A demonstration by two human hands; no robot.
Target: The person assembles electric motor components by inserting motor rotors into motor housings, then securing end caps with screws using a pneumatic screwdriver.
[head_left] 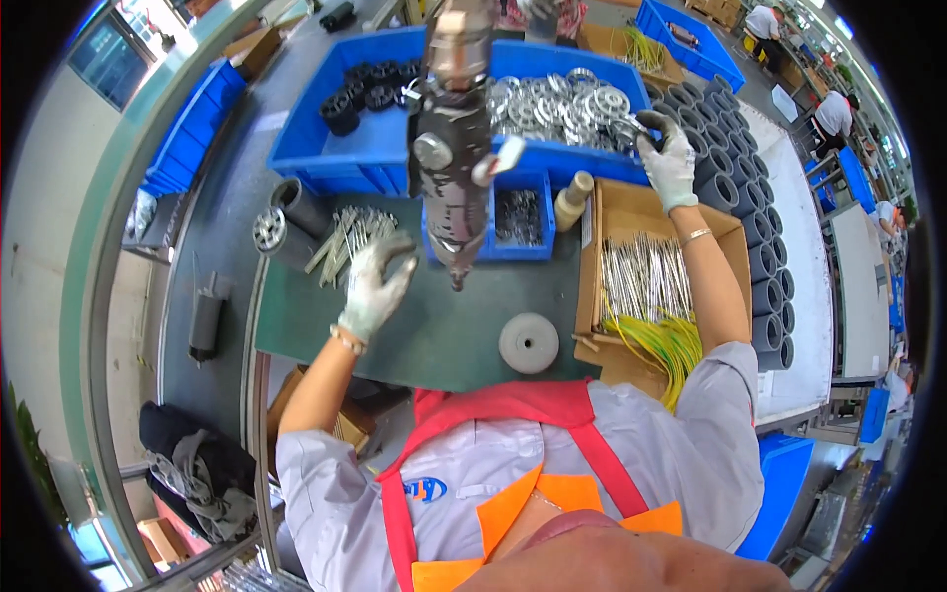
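Observation:
My right hand (pixel 669 163), in a white glove with dark fingertips, reaches to the right end of a large blue bin (pixel 345 178). Its fingers are curled at a silvery metal disc (pixel 625 130) at the edge of a heap of slotted metal discs (pixel 557 107). My left hand (pixel 378 286), gloved too, hovers over the green work surface with thumb and fingers apart and nothing in it. Close by lie flat metal strips (pixel 350 237). A round grey piece with a centre hole (pixel 529 343) rests on the work surface in front of me.
A dark power driver (pixel 452 168) hangs point down over the middle. A cardboard box (pixel 725 237) holds metal rods (pixel 646 276) and yellow-green wires (pixel 656 345). Grey tubes (pixel 760 227) stand at the right. A small blue bin (pixel 518 217) holds screws beside a beige bottle (pixel 572 202).

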